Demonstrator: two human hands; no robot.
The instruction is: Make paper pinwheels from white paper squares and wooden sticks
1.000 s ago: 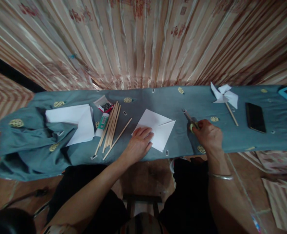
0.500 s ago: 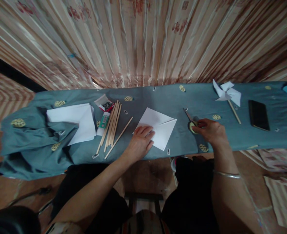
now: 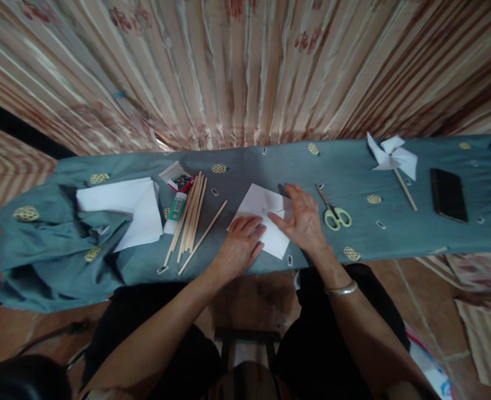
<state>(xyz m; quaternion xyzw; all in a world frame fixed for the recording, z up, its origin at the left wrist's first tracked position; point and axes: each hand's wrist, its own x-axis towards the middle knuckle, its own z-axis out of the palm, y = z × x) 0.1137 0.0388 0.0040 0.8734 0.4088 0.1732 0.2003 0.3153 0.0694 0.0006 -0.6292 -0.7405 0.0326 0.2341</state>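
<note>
A white square of paper (image 3: 256,201) with slits cut in from its corners lies on the cloth in front of me. My left hand (image 3: 242,240) rests flat on its left side, fingers stretched out. Over the right corner is my right hand (image 3: 301,219), thumb and fingers spread apart, the thumb reaching across the paper. The hand covers that corner. Just right of it, scissors (image 3: 334,212) with pale green handles lie on the cloth, touched by neither hand. A single wooden stick (image 3: 203,238) lies left of the paper.
To the left are a bundle of wooden sticks (image 3: 193,214), a glue stick (image 3: 175,212), a small open box of metal bits (image 3: 181,176) and stacked white paper (image 3: 139,214). On the right lie a paper pinwheel (image 3: 392,155) and a phone (image 3: 449,195). Patterned cloth (image 3: 270,164) covers the table.
My right hand has let go of the scissors, leaving them on the cloth, and has moved left onto the paper's right corner. My left hand has stayed on the paper.
</note>
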